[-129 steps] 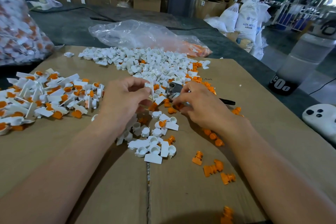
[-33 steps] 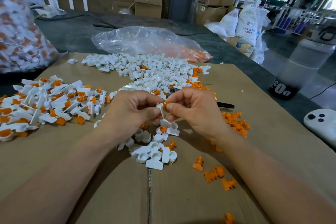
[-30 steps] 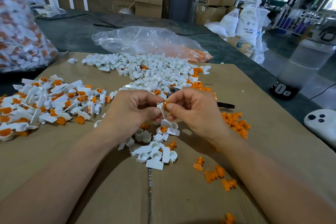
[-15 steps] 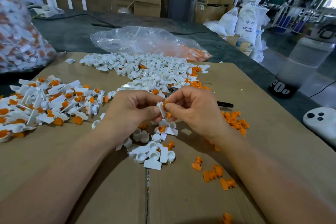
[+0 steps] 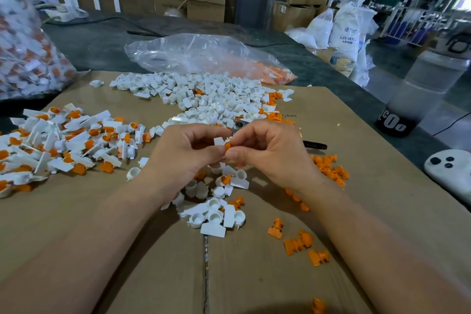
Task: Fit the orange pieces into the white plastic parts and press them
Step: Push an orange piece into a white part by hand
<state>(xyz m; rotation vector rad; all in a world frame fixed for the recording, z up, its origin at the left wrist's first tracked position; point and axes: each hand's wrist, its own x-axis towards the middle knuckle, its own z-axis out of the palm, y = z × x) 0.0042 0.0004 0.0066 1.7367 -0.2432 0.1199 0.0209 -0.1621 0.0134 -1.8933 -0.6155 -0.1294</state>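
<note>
While the left hand (image 5: 183, 155) pinches a small white plastic part (image 5: 219, 141) by its flat tab, the right hand (image 5: 270, 153) pinches a small orange plastic piece (image 5: 227, 146) against it, both hands together above the table.
Just beneath them lie loose white cup-shaped parts with rectangular tabs (image 5: 215, 214) and ribbed orange plugs (image 5: 297, 243) on a matte brown cardboard sheet (image 5: 153, 250), whose small printed line is too small to read. A heap of bare white parts (image 5: 204, 95) spreads beyond, and a pile of white parts with orange fillings (image 5: 63, 140) sits at the left. Behind the heap lies a crinkled clear plastic bag (image 5: 204, 56) holding orange pieces. At the right stands a frosted translucent bottle (image 5: 428, 84) with white characters on its black base, only a "0" legible. Farther back, a white woven sack (image 5: 349, 33) reads "ABS RESIN".
</note>
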